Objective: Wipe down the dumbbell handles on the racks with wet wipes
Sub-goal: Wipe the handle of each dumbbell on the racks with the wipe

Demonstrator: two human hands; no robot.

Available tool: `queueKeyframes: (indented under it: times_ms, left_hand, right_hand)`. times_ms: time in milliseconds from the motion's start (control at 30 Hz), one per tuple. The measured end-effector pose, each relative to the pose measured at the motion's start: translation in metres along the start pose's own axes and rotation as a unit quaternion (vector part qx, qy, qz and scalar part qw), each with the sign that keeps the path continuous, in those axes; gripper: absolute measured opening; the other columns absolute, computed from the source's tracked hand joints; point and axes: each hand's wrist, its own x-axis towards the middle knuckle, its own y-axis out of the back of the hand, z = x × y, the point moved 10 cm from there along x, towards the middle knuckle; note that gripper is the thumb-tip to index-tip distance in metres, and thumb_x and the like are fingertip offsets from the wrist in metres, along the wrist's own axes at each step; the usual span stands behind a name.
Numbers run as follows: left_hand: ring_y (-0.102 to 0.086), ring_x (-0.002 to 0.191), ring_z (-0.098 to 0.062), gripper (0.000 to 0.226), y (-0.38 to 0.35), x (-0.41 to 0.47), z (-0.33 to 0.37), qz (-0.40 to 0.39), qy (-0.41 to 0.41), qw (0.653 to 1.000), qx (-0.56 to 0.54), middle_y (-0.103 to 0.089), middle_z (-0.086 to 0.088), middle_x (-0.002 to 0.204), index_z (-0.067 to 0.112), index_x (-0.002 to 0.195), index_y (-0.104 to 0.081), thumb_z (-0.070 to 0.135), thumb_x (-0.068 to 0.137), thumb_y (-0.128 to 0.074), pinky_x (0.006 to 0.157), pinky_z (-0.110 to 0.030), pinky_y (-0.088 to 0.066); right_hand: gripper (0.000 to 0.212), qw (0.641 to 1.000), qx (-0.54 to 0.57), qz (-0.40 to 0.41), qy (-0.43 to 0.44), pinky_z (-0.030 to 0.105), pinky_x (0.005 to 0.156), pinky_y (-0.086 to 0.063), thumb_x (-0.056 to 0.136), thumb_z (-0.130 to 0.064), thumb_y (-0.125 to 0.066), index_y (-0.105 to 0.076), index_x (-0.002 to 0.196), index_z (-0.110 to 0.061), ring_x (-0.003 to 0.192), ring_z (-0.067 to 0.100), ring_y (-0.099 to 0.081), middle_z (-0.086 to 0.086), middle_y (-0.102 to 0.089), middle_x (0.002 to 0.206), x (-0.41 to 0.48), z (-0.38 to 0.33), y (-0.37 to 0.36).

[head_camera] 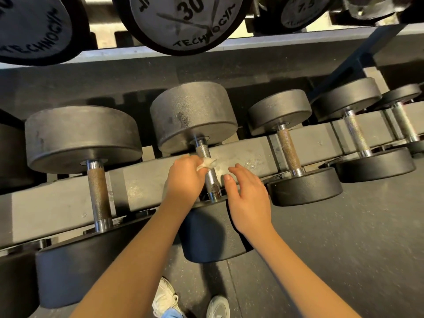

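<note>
The left hand (183,177) pinches a crumpled wet wipe (207,162) against the middle handle (212,182) on the near rack, the right hand (249,198) loose and empty just right, while the brownish left handle (99,191) and right handle (289,150) seemingly await wiping.

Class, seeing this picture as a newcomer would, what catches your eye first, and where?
At centre, the left hand pinches a crumpled wet wipe against a shiny dumbbell handle, with the right hand open beside it. Overhead, a dumbbell end marked 30 looms at top centre.
</note>
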Motion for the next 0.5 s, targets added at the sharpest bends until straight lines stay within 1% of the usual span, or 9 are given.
queueKeyframes:
  times_ms: [67,133,200,267,367,433,500]
  left_hand:
    - [-0.051,0.062,-0.005,0.014,-0.011,-0.008,-0.008,-0.054,0.009,0.998,-0.017,-0.057,0.007,0.071,0.021,0.076,-0.059,0.027,0.087,-0.066,0.053,-0.019,-0.034]
    - [-0.051,0.063,-0.003,0.014,-0.015,-0.013,-0.01,-0.073,0.014,0.997,-0.03,-0.057,0.009,0.07,0.021,0.075,-0.06,0.025,0.085,-0.068,0.054,-0.016,-0.034]
    - [-0.056,0.064,-0.006,0.018,-0.008,-0.01,-0.011,-0.039,0.035,0.997,-0.061,-0.063,0.005,0.072,0.02,0.074,-0.062,0.032,0.087,-0.066,0.054,-0.02,-0.037]
    - [-0.057,0.066,-0.009,0.021,0.002,-0.002,-0.008,0.006,0.054,0.994,-0.093,-0.063,0.004,0.073,0.024,0.078,-0.061,0.042,0.089,-0.061,0.054,-0.024,-0.04]
    - [-0.057,0.068,-0.011,0.021,0.011,0.006,-0.004,0.058,0.062,0.994,-0.067,-0.061,0.004,0.076,0.023,0.085,-0.061,0.042,0.092,-0.057,0.06,-0.032,-0.048]
    - [-0.055,0.066,-0.01,0.022,0.007,0.003,-0.003,0.046,0.052,0.997,-0.047,-0.061,0.004,0.075,0.023,0.082,-0.06,0.042,0.091,-0.058,0.057,-0.029,-0.043]
    - [-0.055,0.067,-0.013,0.026,-0.004,-0.007,0.002,-0.013,0.025,0.999,-0.031,-0.059,0.002,0.075,0.017,0.08,-0.062,0.042,0.089,-0.059,0.056,-0.026,-0.038]
  right_hand:
    - [0.065,1.0,-0.008,0.008,-0.005,0.038,0.107,-0.035,0.087,-0.057,-0.023,-0.058,0.127,-0.019,0.129,0.014,-0.044,0.0,-0.051,0.14,-0.001,0.001,0.001]
    - [0.065,1.0,-0.012,0.012,-0.011,0.037,0.106,-0.035,0.088,-0.057,-0.024,-0.058,0.127,-0.018,0.128,0.015,-0.046,0.001,-0.052,0.139,-0.001,0.002,0.002]
    - [0.068,1.0,-0.009,0.014,-0.016,0.038,0.106,-0.036,0.087,-0.059,-0.021,-0.057,0.128,-0.019,0.127,0.015,-0.046,0.0,-0.052,0.138,-0.001,0.002,0.003]
    - [0.07,1.0,-0.002,0.011,-0.018,0.039,0.106,-0.037,0.086,-0.06,-0.019,-0.057,0.129,-0.019,0.127,0.014,-0.046,0.0,-0.053,0.138,-0.002,0.001,0.002]
    - [0.071,1.0,0.001,0.009,-0.015,0.04,0.105,-0.037,0.085,-0.06,-0.018,-0.057,0.128,-0.019,0.126,0.014,-0.047,-0.001,-0.054,0.136,-0.001,0.001,0.001]
    - [0.071,1.0,0.0,0.007,-0.015,0.039,0.104,-0.038,0.085,-0.059,-0.017,-0.057,0.128,-0.019,0.125,0.014,-0.048,-0.002,-0.055,0.135,-0.001,0.002,0.001]
    - [0.071,1.0,-0.003,0.006,-0.015,0.039,0.102,-0.039,0.085,-0.059,-0.017,-0.058,0.127,-0.019,0.122,0.015,-0.049,-0.002,-0.056,0.133,-0.001,0.002,0.002]
